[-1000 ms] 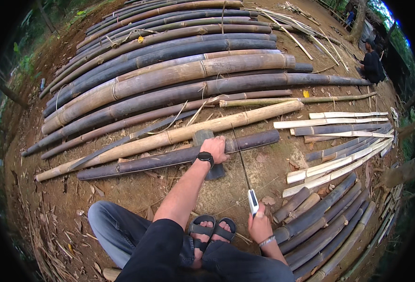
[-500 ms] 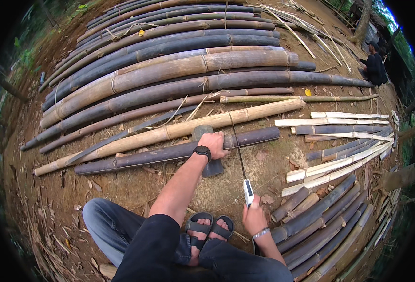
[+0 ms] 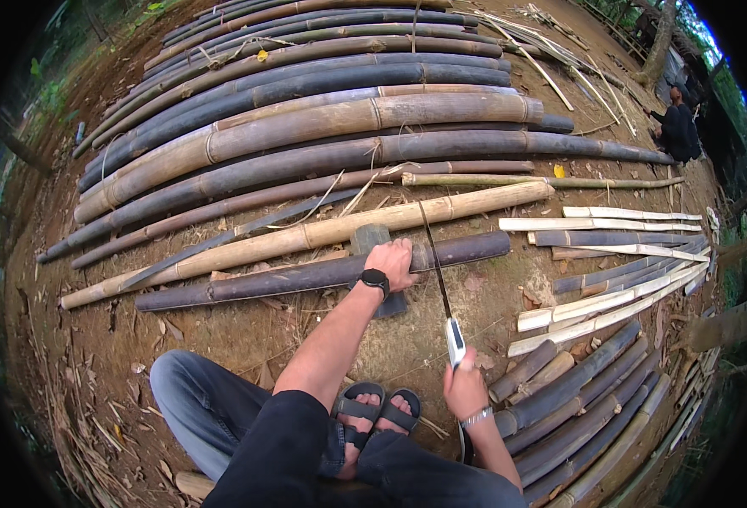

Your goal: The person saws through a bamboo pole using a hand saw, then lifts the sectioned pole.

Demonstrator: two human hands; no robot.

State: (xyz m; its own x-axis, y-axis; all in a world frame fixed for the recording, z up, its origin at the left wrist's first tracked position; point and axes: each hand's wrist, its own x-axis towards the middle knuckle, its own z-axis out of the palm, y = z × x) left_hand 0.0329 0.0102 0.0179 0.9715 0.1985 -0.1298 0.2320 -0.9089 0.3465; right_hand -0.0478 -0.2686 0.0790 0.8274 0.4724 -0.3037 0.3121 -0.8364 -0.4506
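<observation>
My left hand [image 3: 393,264], with a black watch at its wrist, is closed over a dark bamboo pole [image 3: 289,281] and presses it against a short wooden block [image 3: 372,239] underneath. My right hand [image 3: 465,388] grips the white handle of a handsaw [image 3: 453,334]. The saw's long thin blade crosses the dark pole just right of my left hand, its tip reaching toward a pale tan bamboo pole [image 3: 339,229] that lies behind. Whether the teeth have cut into the dark pole cannot be made out.
Long bamboo poles [image 3: 305,123] lie side by side across the far ground. At the right are split bamboo strips [image 3: 606,300] and, nearer me, a stack of short bamboo lengths [image 3: 589,394]. A person [image 3: 678,127] in dark clothes sits at the far right beside a tree.
My right hand and the saw have shifted slightly right and toward me, the blade still across the dark pole. My left hand keeps its hold; the whole view has moved a little.
</observation>
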